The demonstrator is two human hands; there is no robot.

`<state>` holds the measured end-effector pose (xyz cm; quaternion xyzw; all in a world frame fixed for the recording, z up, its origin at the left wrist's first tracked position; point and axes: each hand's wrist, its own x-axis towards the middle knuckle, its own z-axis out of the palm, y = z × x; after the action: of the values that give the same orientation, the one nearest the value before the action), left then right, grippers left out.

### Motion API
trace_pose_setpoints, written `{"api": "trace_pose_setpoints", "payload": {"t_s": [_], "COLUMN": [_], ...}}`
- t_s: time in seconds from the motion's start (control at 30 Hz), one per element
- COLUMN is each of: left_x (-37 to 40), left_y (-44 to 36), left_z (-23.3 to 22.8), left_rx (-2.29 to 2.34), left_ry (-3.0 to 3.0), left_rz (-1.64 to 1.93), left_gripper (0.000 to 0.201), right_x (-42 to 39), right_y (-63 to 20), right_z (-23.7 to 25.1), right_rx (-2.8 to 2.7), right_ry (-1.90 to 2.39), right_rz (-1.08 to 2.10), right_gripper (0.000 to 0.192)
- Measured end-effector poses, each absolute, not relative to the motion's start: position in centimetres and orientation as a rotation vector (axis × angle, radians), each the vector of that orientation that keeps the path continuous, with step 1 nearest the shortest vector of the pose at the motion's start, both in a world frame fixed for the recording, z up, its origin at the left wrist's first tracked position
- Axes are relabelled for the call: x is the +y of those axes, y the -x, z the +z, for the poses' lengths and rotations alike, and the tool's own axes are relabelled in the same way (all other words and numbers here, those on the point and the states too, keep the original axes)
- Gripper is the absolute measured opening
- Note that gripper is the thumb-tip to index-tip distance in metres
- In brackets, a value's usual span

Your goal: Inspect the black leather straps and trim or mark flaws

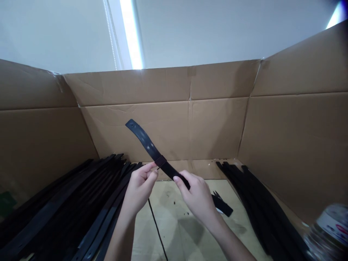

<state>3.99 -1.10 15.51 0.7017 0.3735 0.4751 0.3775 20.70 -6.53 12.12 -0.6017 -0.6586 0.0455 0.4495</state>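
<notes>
A dark curved strip (145,139) slants up and to the left in front of me, its upper part bare and glossy. Matt black covering (171,171) wraps the lower part, and a brownish-black band (160,161) circles the strip between the two. My right hand (197,192) grips the covered lower end, thumb on top. My left hand (143,185) is closed just below the band, its index fingertip touching the strip's edge. From under this hand a thin black cord (157,228) hangs down; a short dark end shows at the fingertips.
A pile of long dark strips (59,210) lies at the left. Several black covered strips (261,203) lie at the right, beside a clear plastic bottle (330,228). Behind my right hand is a short black piece (223,205). Tall cardboard walls (217,123) surround the work surface (187,232).
</notes>
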Motion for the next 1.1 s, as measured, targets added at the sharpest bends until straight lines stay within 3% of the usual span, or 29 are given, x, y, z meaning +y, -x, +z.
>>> {"api": "trace_pose_setpoints", "payload": {"t_s": [0.5,0.67,0.87,1.1], "left_x": [-1.1,-0.8,-1.2,-1.1], "left_y": [-4.2,-3.2,-2.8,-3.3], "left_z": [14.9,15.1,15.6,14.9], "left_rx": [0.787,0.541,0.365,0.516], "left_ry": [-1.659,-1.564,-1.527,-1.586], "left_rz": [1.335,1.123,0.99,1.186], "left_gripper": [0.032,0.037,0.037,0.022], "right_x": [-7.2,-7.3,-7.4,-7.4], "right_y": [-20.4,-20.7,-21.3,-20.8], "right_z": [12.2,12.6,12.8,13.0], "right_rx": [-1.653,-1.637,-1.509,-1.395], "right_ry": [1.34,1.129,0.893,0.736], "right_rz": [0.204,0.497,1.113,1.474], "right_gripper": [0.026,0.032,0.039,0.053]}}
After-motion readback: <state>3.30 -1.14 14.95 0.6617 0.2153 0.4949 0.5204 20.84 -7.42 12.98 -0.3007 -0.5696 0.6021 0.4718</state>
